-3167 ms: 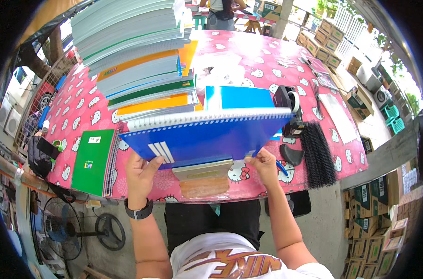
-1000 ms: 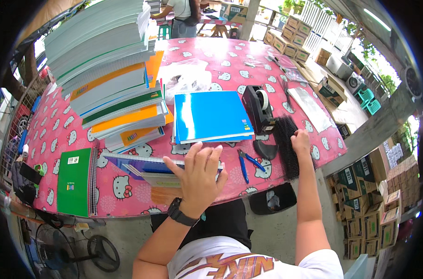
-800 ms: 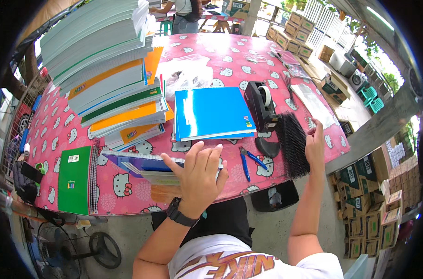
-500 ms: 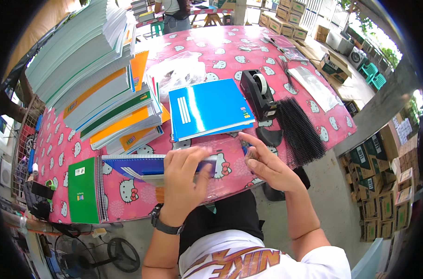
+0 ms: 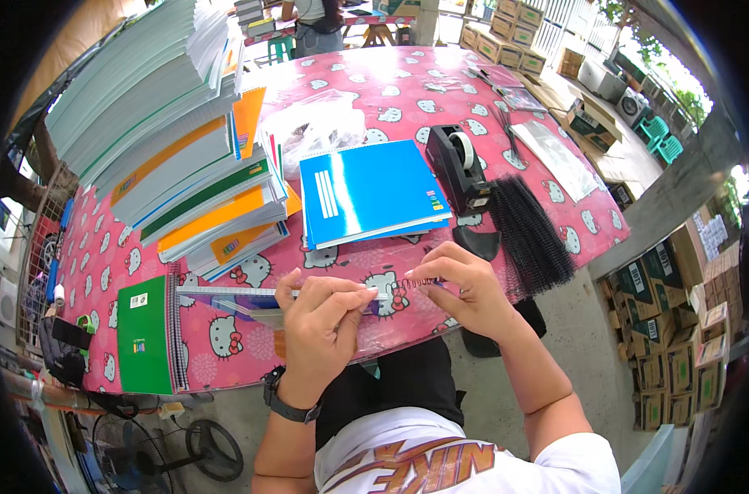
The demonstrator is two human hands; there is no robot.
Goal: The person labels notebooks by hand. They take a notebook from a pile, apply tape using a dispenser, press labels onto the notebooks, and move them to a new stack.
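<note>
Near the table's front edge, my left hand [image 5: 325, 317] is closed around the right end of a blue-covered notebook [image 5: 238, 303]. The notebook stands tilted nearly edge-on, its punched edge uppermost. A thin dark spiral binding coil [image 5: 418, 282] extends from beside my left fingertips to my right hand [image 5: 461, 286], which pinches it between thumb and fingers. Whether the coil is in the notebook's holes is hidden by my left fingers. Left of the notebook lies a green spiral notebook [image 5: 146, 337]. Beyond my hands is a small pile of blue notebooks [image 5: 374, 189].
A tall stack of unbound notebooks [image 5: 168, 123] fills the table's left. To the right are a black tape dispenser [image 5: 458, 169], a bundle of black coils [image 5: 531, 235] and clear plastic sleeves [image 5: 560, 156]. Cartons [image 5: 671, 329] stand on the floor at right. A fan [image 5: 144, 453] sits below left.
My right hand has moved slightly left and now pinches a coil that shows between the hands. The notebook has tipped more edge-on, and my left fingers have shifted at its end.
</note>
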